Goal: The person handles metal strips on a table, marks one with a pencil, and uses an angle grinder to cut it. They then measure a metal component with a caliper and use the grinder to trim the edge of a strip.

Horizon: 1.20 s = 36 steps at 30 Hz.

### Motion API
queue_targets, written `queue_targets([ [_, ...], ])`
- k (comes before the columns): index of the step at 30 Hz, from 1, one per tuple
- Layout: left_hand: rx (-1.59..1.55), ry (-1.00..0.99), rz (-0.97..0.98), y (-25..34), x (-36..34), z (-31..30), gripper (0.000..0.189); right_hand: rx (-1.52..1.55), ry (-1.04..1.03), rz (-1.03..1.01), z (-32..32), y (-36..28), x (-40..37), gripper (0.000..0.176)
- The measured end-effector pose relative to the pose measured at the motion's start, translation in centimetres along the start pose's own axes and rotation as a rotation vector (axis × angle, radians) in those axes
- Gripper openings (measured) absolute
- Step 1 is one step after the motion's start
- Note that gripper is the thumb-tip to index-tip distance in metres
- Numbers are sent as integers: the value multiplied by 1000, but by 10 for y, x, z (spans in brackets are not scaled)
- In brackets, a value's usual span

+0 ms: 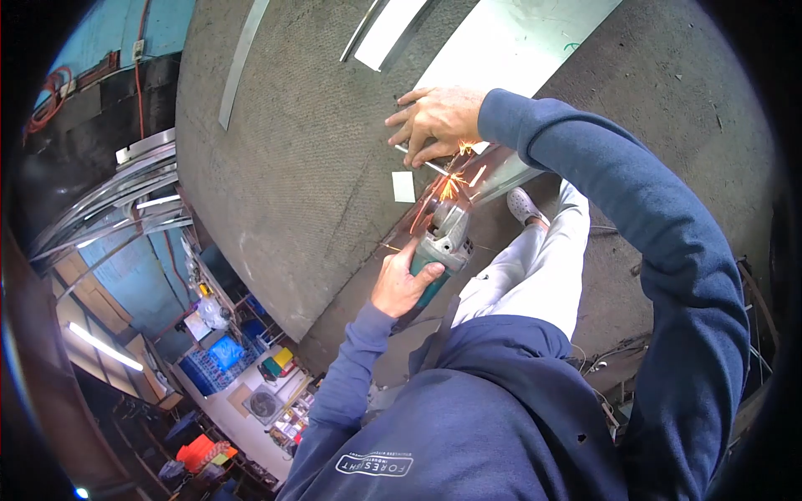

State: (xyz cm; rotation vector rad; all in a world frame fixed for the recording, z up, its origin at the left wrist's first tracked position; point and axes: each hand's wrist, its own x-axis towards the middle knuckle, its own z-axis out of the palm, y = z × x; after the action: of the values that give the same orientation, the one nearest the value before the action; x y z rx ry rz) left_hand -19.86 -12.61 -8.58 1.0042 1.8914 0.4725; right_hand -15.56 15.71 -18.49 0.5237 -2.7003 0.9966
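My left hand [398, 282] is wrapped around the body of a green and grey angle grinder [436, 250]. Orange sparks [452, 185] spray from the grinder's front end, where it meets the metal. Above it, my right hand [436, 123] grips a thin metal strip [434, 168] at the edge of the worktop, its fingers somewhat spread and the thumb near the strip. Part of the strip is hidden under the fingers. A small white rectangular piece [403, 187] lies just left of the sparks.
The grey worktop [276, 200] carries a long metal strip [242, 63], narrow channel pieces [391, 33] and a large pale sheet [510, 42]. Metal lengths [125, 196] are stacked at left. A cluttered bench with a fan [263, 404] stands lower left. My legs [543, 267] are beside the worktop.
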Motion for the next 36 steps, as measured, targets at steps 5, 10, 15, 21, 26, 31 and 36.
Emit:
queue_targets([
  [5, 19, -10, -26, -3, 0, -1, 72, 28, 34, 9, -1, -2, -1, 23],
  [10, 18, 30, 23, 0, 0, 1, 70, 7, 3, 33, 2, 1, 1, 26],
  [15, 17, 17, 15, -3, 2, 3, 70, 46, 33, -1, 1, 0, 0, 24],
  [21, 18, 39, 38, -3, 4, 7, 71, 36, 4, 8, 0, -1, 1, 23],
  [26, 28, 34, 26, -10, 3, 9, 72, 62, 28, 9, 2, -2, 1, 23],
  [31, 11, 48, 0, -6, -5, 5, 72, 73, 16, 36, -1, -2, -1, 23],
  [36, 36, 30, -6, -6, -4, 2, 72, 69, 26, 31, 0, -4, 1, 24],
])
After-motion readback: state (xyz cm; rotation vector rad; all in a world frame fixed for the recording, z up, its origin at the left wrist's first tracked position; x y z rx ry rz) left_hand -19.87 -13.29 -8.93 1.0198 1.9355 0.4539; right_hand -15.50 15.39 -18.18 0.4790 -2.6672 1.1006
